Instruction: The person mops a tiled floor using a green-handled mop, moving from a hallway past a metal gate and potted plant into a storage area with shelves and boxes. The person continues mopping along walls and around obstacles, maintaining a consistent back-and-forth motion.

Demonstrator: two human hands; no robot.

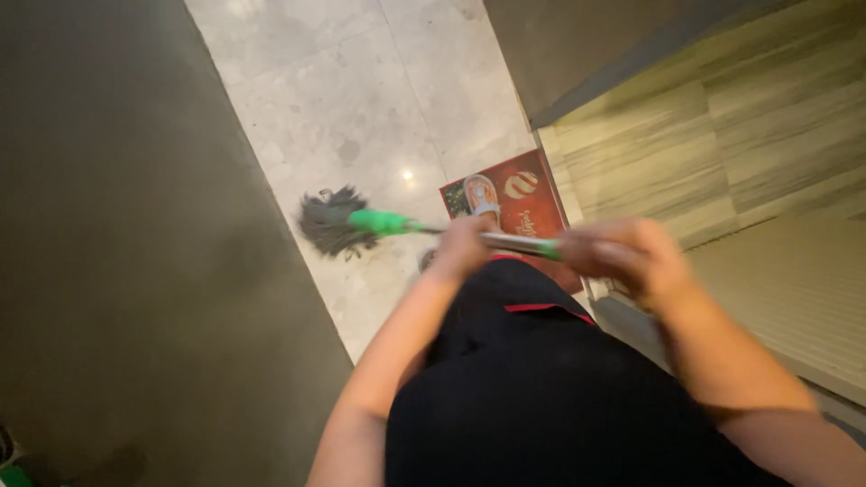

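Observation:
I hold a mop with both hands. Its dark stringy head (327, 222) rests on the pale marble floor (361, 99), joined by a green collar (382, 222) to a metal handle (512, 242). My left hand (462, 247) grips the handle lower down, closer to the mop head. My right hand (622, 256) is closed around the upper end of the handle, blurred by motion. Below my hands I see my dark clothing and one foot in a light sandal (482, 197).
A red doormat (528, 209) with round ornament pictures lies under my foot by a doorway. A dark wall (117, 271) runs along the left. Striped beige panelling (722, 135) and a pale ribbed surface (794, 289) stand to the right.

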